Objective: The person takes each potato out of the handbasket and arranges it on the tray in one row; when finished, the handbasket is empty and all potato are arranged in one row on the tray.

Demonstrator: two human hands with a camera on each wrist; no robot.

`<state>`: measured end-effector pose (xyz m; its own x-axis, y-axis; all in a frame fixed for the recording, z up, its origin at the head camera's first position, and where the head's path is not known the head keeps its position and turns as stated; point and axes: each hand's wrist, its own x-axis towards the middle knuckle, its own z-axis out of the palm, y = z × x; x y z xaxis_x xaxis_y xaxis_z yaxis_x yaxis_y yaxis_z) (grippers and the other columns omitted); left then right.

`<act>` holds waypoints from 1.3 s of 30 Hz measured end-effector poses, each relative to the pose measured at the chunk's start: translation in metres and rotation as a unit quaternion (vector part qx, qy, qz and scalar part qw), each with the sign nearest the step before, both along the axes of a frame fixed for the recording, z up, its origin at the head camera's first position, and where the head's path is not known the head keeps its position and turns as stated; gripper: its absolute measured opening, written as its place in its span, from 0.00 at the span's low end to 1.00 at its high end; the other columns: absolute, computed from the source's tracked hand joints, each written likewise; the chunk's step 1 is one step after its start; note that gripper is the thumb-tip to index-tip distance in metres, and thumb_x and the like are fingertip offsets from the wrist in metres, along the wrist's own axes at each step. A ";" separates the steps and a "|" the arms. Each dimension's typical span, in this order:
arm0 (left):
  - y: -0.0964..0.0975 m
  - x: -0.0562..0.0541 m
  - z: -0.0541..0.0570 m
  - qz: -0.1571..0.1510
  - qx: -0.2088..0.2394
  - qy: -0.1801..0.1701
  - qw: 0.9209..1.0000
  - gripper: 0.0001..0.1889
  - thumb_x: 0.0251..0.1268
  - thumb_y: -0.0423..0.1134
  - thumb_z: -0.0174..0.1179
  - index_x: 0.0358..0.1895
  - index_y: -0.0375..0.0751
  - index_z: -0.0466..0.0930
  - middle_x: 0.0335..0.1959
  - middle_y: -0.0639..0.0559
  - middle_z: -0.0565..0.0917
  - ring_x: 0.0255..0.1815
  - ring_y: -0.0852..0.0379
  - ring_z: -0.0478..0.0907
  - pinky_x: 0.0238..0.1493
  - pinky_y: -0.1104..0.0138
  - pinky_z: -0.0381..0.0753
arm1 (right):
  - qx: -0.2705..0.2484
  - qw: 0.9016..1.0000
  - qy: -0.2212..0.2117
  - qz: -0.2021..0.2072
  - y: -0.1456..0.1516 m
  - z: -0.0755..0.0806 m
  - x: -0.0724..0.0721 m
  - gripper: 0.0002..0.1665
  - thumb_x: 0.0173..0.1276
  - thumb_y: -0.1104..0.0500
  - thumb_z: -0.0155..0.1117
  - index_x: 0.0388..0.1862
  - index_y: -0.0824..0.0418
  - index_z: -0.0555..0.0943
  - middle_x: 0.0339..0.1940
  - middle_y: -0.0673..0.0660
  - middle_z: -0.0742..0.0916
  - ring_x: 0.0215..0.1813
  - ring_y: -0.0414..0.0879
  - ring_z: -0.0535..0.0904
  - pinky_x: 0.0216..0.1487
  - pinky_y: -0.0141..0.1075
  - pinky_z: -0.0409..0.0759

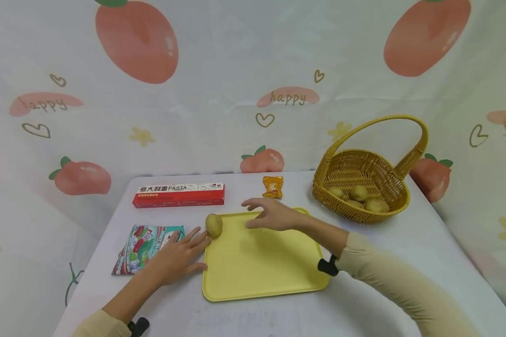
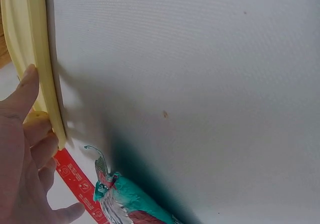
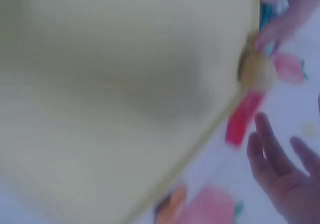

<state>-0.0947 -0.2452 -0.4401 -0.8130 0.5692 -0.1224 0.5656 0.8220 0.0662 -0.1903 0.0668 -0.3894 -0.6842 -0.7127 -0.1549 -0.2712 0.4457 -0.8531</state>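
Note:
A yellow tray [image 1: 265,262] lies on the white table, with one potato [image 1: 213,225] at its far left corner. At the tray's left edge is my left hand [image 1: 177,260], fingers spread and fairly straight. Its fingertips reach close to the potato; whether they touch it I cannot tell. In the left wrist view the thumb [image 2: 30,78] is against the tray's rim [image 2: 42,58]. Over the far part of the tray hovers my right hand [image 1: 274,215], fingers loosely extended and holding nothing. The right wrist view is blurred but also shows that hand [image 3: 287,179] apart from the potato [image 3: 257,71].
A wicker basket [image 1: 358,161] with several potatoes [image 1: 377,206] stands at the back right. A red and white pasta box [image 1: 179,195] and a small orange packet [image 1: 272,187] lie behind the tray. Left of it is a teal and red bag [image 1: 139,248], partly under my left forearm.

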 end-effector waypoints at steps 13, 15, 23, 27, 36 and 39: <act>0.001 0.002 0.003 0.003 0.011 -0.006 1.000 0.35 0.67 0.60 0.59 0.72 0.44 0.70 0.74 0.46 0.68 0.77 0.40 0.57 0.66 0.32 0.61 | 0.044 0.996 -0.072 -0.004 0.205 0.052 -0.028 0.41 0.68 0.61 0.68 0.76 0.66 0.62 0.74 0.72 0.68 0.69 0.69 0.70 0.58 0.35 0.79; 0.000 0.002 0.003 0.004 0.011 -0.007 1.000 0.35 0.67 0.60 0.59 0.72 0.44 0.70 0.74 0.46 0.68 0.77 0.40 0.57 0.66 0.32 0.60 | 0.060 0.995 -0.079 -0.020 0.231 0.054 -0.034 0.41 0.69 0.62 0.67 0.77 0.65 0.61 0.74 0.72 0.67 0.69 0.70 0.69 0.59 0.36 0.79; 0.002 0.003 0.005 0.012 0.010 -0.017 1.000 0.36 0.67 0.60 0.59 0.72 0.44 0.69 0.75 0.46 0.67 0.77 0.39 0.56 0.66 0.32 0.59 | 0.154 0.983 -0.078 -0.058 0.295 0.049 -0.049 0.41 0.70 0.57 0.66 0.75 0.70 0.62 0.74 0.71 0.68 0.76 0.71 0.53 0.69 0.65 0.61; 0.002 0.004 0.005 0.014 0.010 -0.020 1.000 0.36 0.68 0.60 0.59 0.73 0.44 0.69 0.75 0.46 0.67 0.77 0.39 0.56 0.66 0.32 0.58 | 0.159 0.981 -0.102 -0.040 0.305 0.042 -0.057 0.40 0.70 0.58 0.65 0.74 0.75 0.61 0.74 0.73 0.67 0.76 0.73 0.52 0.70 0.64 0.60; 0.002 0.002 0.003 0.015 0.016 -0.024 0.999 0.35 0.68 0.60 0.59 0.73 0.44 0.69 0.75 0.46 0.66 0.78 0.40 0.56 0.66 0.31 0.58 | 0.173 0.969 -0.174 -0.035 0.312 0.032 -0.074 0.35 0.73 0.60 0.61 0.72 0.76 0.63 0.74 0.73 0.66 0.77 0.68 0.52 0.70 0.43 0.64; 0.002 0.002 0.003 0.018 0.017 -0.026 0.999 0.35 0.68 0.59 0.59 0.73 0.44 0.69 0.75 0.46 0.67 0.78 0.40 0.56 0.66 0.31 0.58 | 0.176 0.965 -0.192 -0.046 0.311 0.029 -0.077 0.35 0.73 0.60 0.61 0.72 0.76 0.64 0.73 0.72 0.68 0.75 0.64 0.58 0.67 0.39 0.68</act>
<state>-0.0924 -0.2434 -0.4371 -0.8265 0.5435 -0.1464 0.5300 0.8390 0.1227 -0.2676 0.3776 -0.3600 -0.5866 -0.5090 -0.6299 0.0885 0.7328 -0.6746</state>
